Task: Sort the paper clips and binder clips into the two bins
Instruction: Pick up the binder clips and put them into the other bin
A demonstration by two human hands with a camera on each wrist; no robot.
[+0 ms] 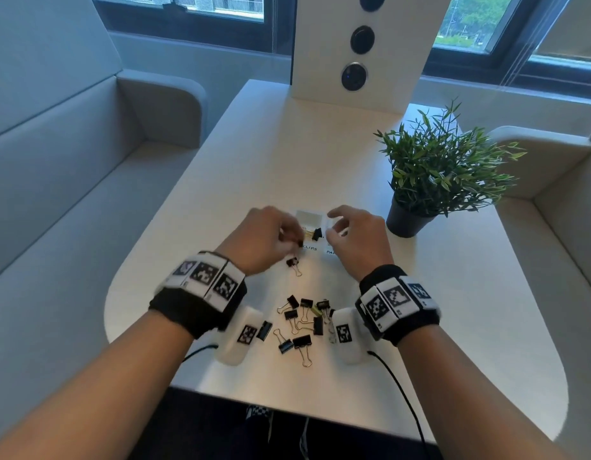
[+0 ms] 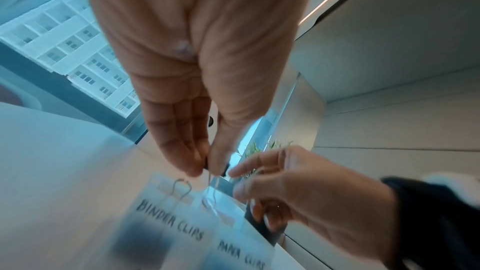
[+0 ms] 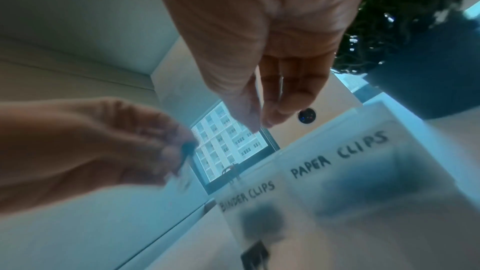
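Left hand hovers just above the near edge of the bin labelled "BINDER CLIPS". Thumb and fingertips are pressed together, pinching a small black binder clip; its wire handles hang down toward the bin in the left wrist view. Image is motion-blurred, so the exact contact points are unclear.

Right hand hovers above the neighbouring bin labelled "PAPER CLIPS". Fingers are loosely curled, thumb and fingertips apart; nothing is seen between them in the right wrist view.

The two translucent bins sit side by side, touching, binder-clip bin on the left. Inside the binder-clip bin: one black clip with gold handles visible in the head view. The contents of the paper-clip bin are hidden by the right hand.

One binder clip lying alone rests on the white table, just on the near side of the binder-clip bin, below the left hand. The main pile of binder clips lies nearer the person, between the two wrists, clips loose and partly overlapping. No paper clips can be made out in the pile with certainty.

Potted plant stands to the right of the bins, apart from them.
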